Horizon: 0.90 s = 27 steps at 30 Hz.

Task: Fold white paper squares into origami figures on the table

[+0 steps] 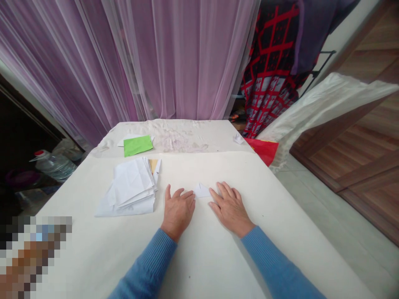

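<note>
A small folded white paper [202, 191] lies on the white table [199, 257] between my two hands. My left hand [178, 208] rests flat on the table, fingers stretched out, its fingertips touching the paper's left edge. My right hand [230, 206] also lies flat with fingers spread, fingertips against the paper's right edge. Both arms wear blue sleeves. Neither hand grips anything.
A pile of white paper sheets [131, 189] lies left of my hands. A green sheet [137, 145] sits further back on the left. A red sheet [264, 150] hangs at the table's right edge. Purple curtains [156, 58] hang behind; a plastic bottle [52, 164] stands at left.
</note>
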Tool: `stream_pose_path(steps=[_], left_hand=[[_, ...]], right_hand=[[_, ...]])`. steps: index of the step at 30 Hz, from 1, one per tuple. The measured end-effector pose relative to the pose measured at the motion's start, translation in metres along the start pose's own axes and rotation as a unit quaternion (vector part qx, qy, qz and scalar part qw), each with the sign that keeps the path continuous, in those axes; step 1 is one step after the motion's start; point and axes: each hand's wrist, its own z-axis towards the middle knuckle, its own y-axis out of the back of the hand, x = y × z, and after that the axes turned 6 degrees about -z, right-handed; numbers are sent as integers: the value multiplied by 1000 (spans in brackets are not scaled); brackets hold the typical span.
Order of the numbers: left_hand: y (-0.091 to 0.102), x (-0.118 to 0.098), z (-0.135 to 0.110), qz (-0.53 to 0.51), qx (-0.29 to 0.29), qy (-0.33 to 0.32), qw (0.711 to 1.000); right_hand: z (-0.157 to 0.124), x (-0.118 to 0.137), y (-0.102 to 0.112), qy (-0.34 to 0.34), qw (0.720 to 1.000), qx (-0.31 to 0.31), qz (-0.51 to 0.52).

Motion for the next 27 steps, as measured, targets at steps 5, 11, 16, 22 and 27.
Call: stream_pose_path(steps=[5, 11, 16, 22, 27], left_hand=[[1, 1, -5, 20, -4, -1, 1000], [3, 6, -12, 41, -5, -13, 999], [-2, 13, -14, 44, -36, -18, 998], [-3, 19, -14, 29, -65, -8, 997], [0, 24, -19, 42, -75, -2, 996]], right_hand=[[-11, -4, 2, -4, 1000, -11, 3], [-14, -5, -1, -9, 999, -33, 30], [-12, -3, -2, -16, 997, -32, 66], [-10, -3, -2, -10, 994, -19, 111], [-9, 1, 0, 12, 990, -11, 137]])
